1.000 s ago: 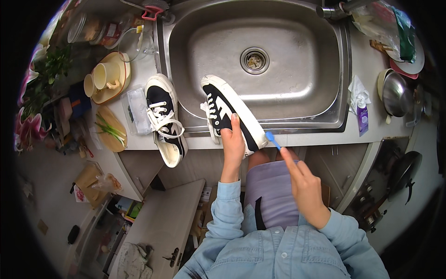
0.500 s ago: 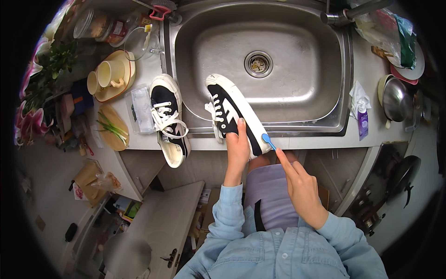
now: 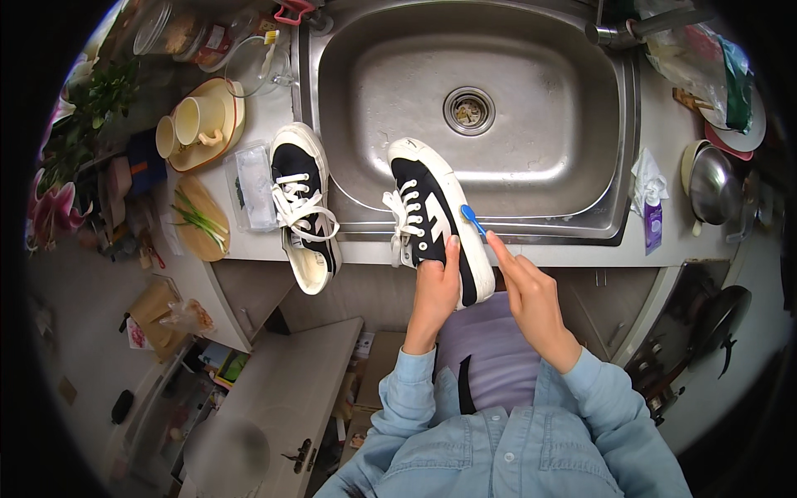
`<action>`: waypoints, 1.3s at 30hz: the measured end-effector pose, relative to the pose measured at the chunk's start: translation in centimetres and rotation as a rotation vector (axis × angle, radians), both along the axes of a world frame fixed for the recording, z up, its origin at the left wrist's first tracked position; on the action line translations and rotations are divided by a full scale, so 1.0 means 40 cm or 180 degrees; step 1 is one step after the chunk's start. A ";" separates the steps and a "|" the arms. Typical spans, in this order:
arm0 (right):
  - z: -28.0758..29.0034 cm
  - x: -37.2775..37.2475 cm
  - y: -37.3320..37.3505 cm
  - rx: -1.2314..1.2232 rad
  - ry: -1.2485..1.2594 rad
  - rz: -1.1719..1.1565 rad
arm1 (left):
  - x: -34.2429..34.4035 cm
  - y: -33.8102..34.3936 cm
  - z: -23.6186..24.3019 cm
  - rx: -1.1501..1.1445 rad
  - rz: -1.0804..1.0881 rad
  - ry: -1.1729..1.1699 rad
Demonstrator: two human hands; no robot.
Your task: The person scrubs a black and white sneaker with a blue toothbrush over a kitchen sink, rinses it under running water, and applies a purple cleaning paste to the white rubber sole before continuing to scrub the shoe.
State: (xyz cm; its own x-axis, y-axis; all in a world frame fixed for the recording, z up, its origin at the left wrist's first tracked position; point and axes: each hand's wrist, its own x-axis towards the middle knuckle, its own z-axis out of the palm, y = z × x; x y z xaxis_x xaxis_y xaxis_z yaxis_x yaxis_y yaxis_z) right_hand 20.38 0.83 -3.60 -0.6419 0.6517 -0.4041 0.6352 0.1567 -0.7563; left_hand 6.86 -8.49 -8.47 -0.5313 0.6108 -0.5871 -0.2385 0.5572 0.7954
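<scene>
My left hand [image 3: 437, 295] is closed around the heel part of a black and white sneaker [image 3: 427, 195], thumb along its side. The sneaker is tilted, toe pointing away over the sink's front edge, its white sole edge facing right. In my right hand [image 3: 531, 299] is a blue toothbrush [image 3: 473, 218], the index finger stretched along the handle. Its head rests against the white sole edge; the bristles are hidden. The matching sneaker [image 3: 303, 207] lies on the counter at the left, laces loose, its heel jutting past the front edge.
The steel sink [image 3: 623, 191] lies ahead, its tap [image 3: 614, 35] at the far right. Left of it are a clear plastic box [image 3: 253, 187], cups [image 3: 199, 120] on a tray, and a board [image 3: 217, 212] with green onions. A purple tissue pack [image 3: 653, 224] and metal bowl [image 3: 712, 183] sit right.
The toothbrush has moved away from me along the sole edge, from near the heel toward the middle. The held sneaker has shifted slightly right and turned more upright in the picture.
</scene>
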 end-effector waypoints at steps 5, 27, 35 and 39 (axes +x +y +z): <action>-0.062 -0.096 0.059 0.0291 0.0405 -0.0173 | 0.000 0.017 0.009 0.0047 -0.0058 0.0116; -0.066 -0.058 0.089 0.0430 0.0216 -0.0243 | 0.038 0.014 0.021 -0.0058 -0.0980 0.0935; -0.085 -0.008 0.056 0.0324 0.0396 -0.0423 | 0.031 0.012 0.010 -0.0342 -0.1121 0.0642; -0.102 -0.045 0.085 0.0469 0.0586 -0.0484 | 0.040 0.001 -0.015 -0.0183 -0.1369 0.0913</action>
